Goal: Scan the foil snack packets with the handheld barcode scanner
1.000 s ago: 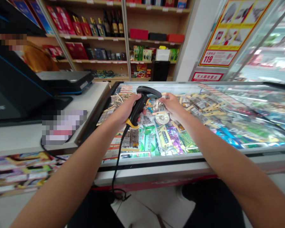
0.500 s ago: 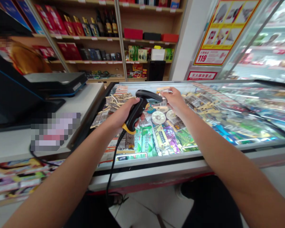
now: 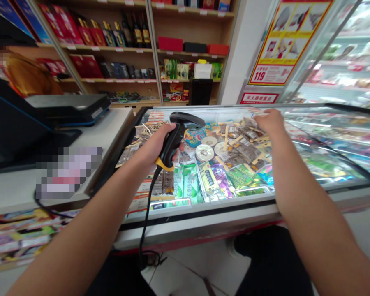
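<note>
Barcode scanner (image 3: 176,133), clasped in the left hand (image 3: 156,144) over a glass-topped display case (image 3: 203,220) of snack packets (image 3: 246,150), now has no hand before its head, because the right hand (image 3: 270,121) has moved away rightward, whether empty or pinching a packet I cannot tell.

A shop, stocked and price-tagged

Bottles (image 3: 137,36) and boxes (image 3: 170,43) line wooden shelves (image 3: 185,29), with price tags (image 3: 169,53) along the shelf edges. A glass-topped display case (image 3: 209,220) holds many bright packets (image 3: 208,174), reaching close to its near edge. A white counter (image 3: 112,125) stands at its left edge, and a corded handheld scanner (image 3: 169,144) is held above the case's left half.
</note>
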Demonstrator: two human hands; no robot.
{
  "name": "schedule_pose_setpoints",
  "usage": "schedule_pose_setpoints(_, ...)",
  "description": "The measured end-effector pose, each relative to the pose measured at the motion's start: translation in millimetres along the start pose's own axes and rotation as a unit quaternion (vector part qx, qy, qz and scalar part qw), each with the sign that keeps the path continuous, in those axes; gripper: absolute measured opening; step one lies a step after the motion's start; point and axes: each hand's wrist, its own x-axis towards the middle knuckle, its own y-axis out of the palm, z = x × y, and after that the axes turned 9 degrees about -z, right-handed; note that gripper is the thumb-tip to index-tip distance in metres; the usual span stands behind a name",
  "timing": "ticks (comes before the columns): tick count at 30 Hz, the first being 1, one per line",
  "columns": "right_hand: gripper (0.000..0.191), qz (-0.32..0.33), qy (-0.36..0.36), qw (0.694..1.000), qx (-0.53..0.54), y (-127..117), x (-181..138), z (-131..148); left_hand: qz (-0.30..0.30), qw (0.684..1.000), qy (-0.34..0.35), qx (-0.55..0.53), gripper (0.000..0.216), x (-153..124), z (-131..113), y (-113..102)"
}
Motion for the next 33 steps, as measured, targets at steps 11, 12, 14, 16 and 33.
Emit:
schedule_pose_setpoints(11, 0.033, 0.015, -0.254, 0.957, 0.137, 19.3, -69.6, 75.9, -0.04, 0.999, 0.028, -0.014, 0.041, -0.4, -7.2, -9.0)
schedule_pose_setpoints(12, 0.03, 0.081, -0.266, 0.945, 0.172, 23.0, -89.6, 87.4, -0.048, 0.998, 0.031, -0.024, 0.043, 0.2, -8.2, -10.4)
schedule_pose_setpoints(14, 0.026, 0.248, -0.29, 0.9, 0.211, 30.6, -133.3, 106.5, -0.065, 0.996, 0.038, -0.053, 0.044, 1.8, -10.1, -13.6)
schedule_pose_setpoints(16, 0.032, 0.339, -0.325, 0.856, 0.217, 38.4, -175.1, 118.9, -0.078, 0.993, 0.042, -0.084, 0.043, 3.1, -12.2, -16.5)
schedule_pose_setpoints(33, 0.083, 0.442, -0.353, 0.824, 0.029, 63.1, -206.5, 134.7, -0.128, 0.983, 0.014, -0.13, 0.044, 6.3, -12.2, -15.6)
